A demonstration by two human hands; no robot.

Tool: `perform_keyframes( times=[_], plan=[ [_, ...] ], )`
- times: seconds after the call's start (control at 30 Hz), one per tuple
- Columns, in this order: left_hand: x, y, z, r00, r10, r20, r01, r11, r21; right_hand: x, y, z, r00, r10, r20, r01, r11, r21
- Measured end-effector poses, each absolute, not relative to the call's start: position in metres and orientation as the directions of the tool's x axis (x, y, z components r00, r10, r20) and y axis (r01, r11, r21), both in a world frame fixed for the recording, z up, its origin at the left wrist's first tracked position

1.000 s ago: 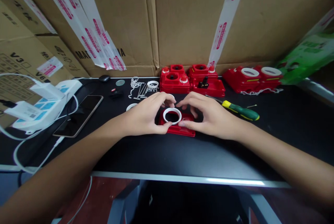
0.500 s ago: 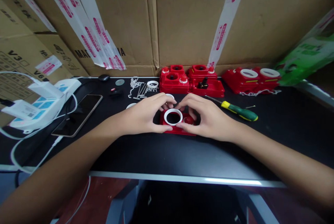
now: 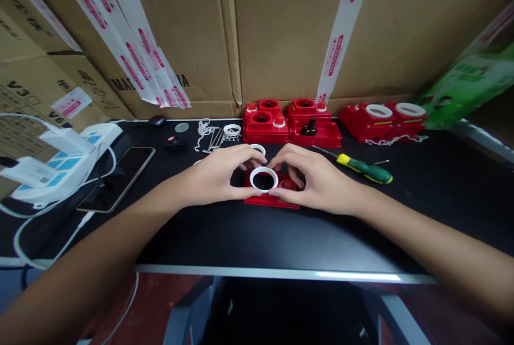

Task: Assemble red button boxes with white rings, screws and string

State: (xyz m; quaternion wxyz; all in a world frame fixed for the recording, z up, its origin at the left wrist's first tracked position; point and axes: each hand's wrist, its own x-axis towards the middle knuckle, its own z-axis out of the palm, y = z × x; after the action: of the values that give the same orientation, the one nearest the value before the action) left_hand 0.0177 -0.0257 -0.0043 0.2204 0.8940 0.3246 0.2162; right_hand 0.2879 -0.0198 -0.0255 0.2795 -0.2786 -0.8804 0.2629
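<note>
A small red plastic housing (image 3: 270, 198) lies on the black table (image 3: 257, 238) in front of me, with a white ring (image 3: 264, 179) seated on its round opening. My left hand (image 3: 219, 176) curls round the ring's left side, thumb and fingertips pinching its rim. From the right, my right hand (image 3: 315, 179) does the same, its fingertips on the ring and the housing. Both hands nearly meet behind the ring.
More red housings (image 3: 289, 122) stand at the back, two with white rings (image 3: 381, 120) at the right. A green-and-yellow screwdriver (image 3: 361, 169) lies right of my hands. Loose white rings (image 3: 257, 148), metal pins (image 3: 214, 139), a phone (image 3: 118, 176) and a power strip with cables (image 3: 60, 160) lie to the left. Cardboard boxes (image 3: 281, 29) wall the back.
Both hands have closed in slightly on the ring and pressed it lower onto the red housing. The view has shifted a little; nothing else moved.
</note>
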Motion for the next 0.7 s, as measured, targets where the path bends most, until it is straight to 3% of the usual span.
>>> perform_keyframes(
  times=[0.43, 0.7],
  plan=[
    [0.025, -0.029, -0.003, 0.661, 0.724, 0.198, 0.472, -0.606, 0.64, 0.285, -0.027, -0.019, -0.67, 0.689, 0.276, 0.417, 0.657, -0.628],
    [0.03, -0.037, -0.003, 0.62, 0.762, 0.185, 0.495, -0.563, 0.661, 0.281, -0.03, -0.013, -0.63, 0.734, 0.254, 0.526, 0.644, -0.555]
  ],
)
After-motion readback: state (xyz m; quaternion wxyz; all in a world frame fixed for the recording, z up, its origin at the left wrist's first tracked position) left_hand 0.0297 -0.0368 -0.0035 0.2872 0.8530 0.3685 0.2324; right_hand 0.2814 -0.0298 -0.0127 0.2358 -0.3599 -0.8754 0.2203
